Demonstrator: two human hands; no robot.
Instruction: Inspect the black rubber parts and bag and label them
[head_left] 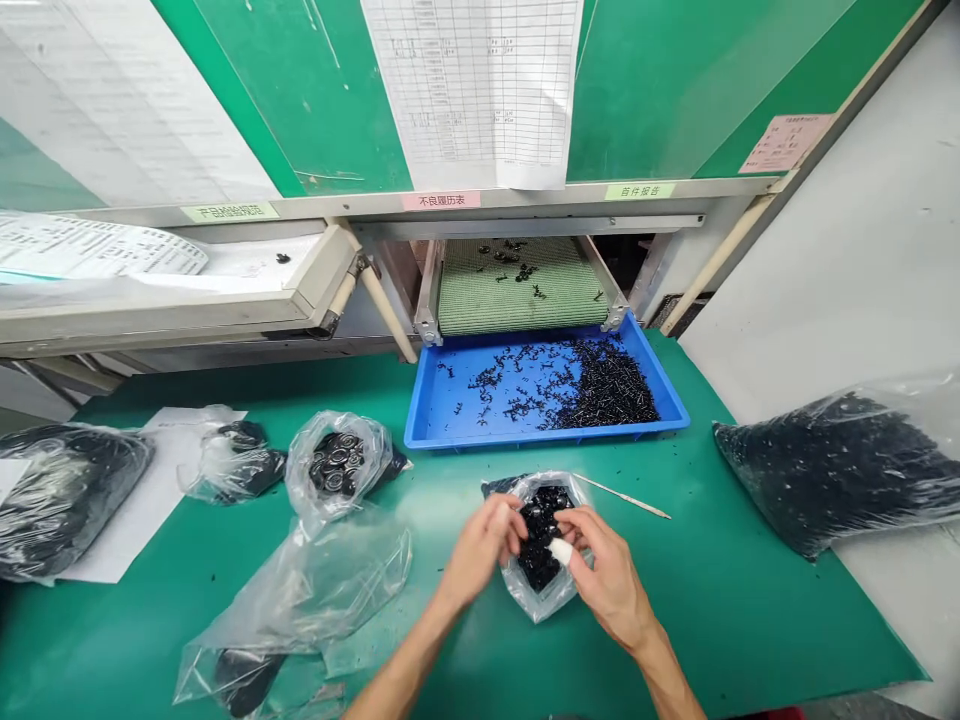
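Crinkled, glossy plastic bag [543, 603]

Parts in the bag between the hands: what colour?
The parts are black; best seen in the head view.

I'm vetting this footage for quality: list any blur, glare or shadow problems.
Head view: the left hand looks slightly blurred, the right hand sharper; highlights streak the clear plastic bag left of the hands; the upper-left sheet is pale, its print unreadable; dark shadow fills the gap right of the green conveyor.
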